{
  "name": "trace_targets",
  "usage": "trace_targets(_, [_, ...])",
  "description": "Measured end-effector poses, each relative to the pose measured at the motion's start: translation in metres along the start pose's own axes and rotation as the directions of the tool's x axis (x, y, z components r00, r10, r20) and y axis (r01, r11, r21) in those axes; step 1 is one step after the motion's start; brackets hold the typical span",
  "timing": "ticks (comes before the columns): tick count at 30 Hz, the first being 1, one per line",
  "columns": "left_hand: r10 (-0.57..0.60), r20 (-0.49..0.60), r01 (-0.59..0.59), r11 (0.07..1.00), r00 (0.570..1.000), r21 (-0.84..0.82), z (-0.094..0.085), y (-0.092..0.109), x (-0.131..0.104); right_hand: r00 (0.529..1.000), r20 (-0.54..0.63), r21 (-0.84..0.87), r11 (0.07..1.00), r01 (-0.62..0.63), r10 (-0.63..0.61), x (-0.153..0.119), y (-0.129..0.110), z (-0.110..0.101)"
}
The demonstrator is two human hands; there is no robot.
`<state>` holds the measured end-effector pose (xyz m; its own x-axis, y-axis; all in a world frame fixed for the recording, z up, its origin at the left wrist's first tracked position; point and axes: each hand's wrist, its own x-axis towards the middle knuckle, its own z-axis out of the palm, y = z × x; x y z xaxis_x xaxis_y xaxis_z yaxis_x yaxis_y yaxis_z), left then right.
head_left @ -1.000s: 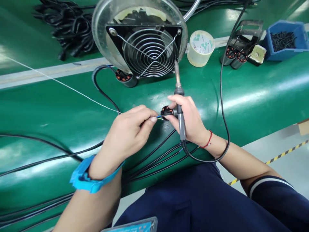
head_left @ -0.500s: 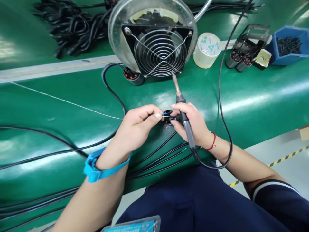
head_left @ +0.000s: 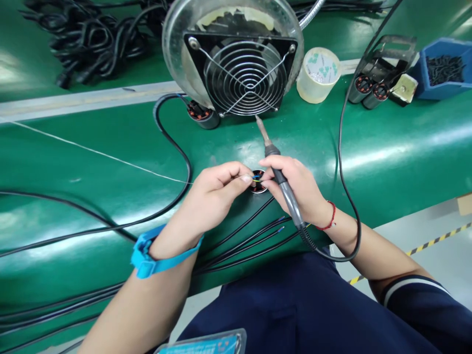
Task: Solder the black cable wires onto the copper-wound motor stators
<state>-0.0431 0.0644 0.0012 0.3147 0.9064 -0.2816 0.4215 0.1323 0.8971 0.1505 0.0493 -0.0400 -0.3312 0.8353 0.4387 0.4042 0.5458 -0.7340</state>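
Observation:
In the head view, my left hand (head_left: pixel 217 194) pinches thin wires (head_left: pixel 255 179), one blue and one yellow-green, just over a small round black part with copper-coloured windings (head_left: pixel 258 188). A strand of solder wire (head_left: pixel 121 160) runs in from the left to this hand. My right hand (head_left: pixel 293 189) is closed around a soldering iron (head_left: pixel 291 201), its tip pointing up and away towards the fan. The right thumb and fingertips also meet at the ends of the wires, above the round part. What exactly lies between those fingertips is partly hidden.
A fan with a wire guard (head_left: pixel 249 83) stands behind the hands. Beside it are a wound part (head_left: pixel 206 119) with a cable and a roll of tape (head_left: pixel 317 81). A blue bin (head_left: pixel 427 83) holds small black pieces. Black cables (head_left: pixel 236 248) lie in front.
The soldering iron has tilted, its tip shifting a little left. My right fingertips have closed in on the wires over the round part. My left hand has moved slightly right.

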Motion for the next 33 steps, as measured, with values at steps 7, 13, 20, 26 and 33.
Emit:
trace_targets(7, [0.057, 0.048, -0.062, 0.992, 0.997, 0.114, -0.002, 0.005, 0.001, 1.0, 0.003, 0.02, 0.999, -0.028, 0.028, 0.001, -0.007, 0.0])
trace_targets(13, [0.026, 0.003, -0.026, 0.999, 1.0, 0.035, -0.003, 0.001, 0.001, 0.998, -0.005, 0.069, 0.996, -0.059, 0.06, -0.004, -0.005, 0.008])
trace_targets(20, [0.001, 0.036, -0.002, 1.0, 0.999, 0.023, -0.005, 0.0, 0.001, 0.994, -0.083, 0.065, 0.996, -0.059, 0.065, -0.005, -0.005, 0.007])
trace_targets(26, [0.069, 0.072, -0.077, 0.991, 0.995, 0.107, -0.007, 0.004, 0.0, 0.995, -0.094, -0.006, 1.0, 0.024, -0.024, -0.002, -0.008, 0.005])
trace_targets(33, [0.106, 0.092, -0.118, 0.984, 0.99, 0.133, -0.008, 0.006, -0.002, 0.998, 0.023, 0.158, 0.985, -0.067, 0.064, 0.003, 0.0, -0.002])
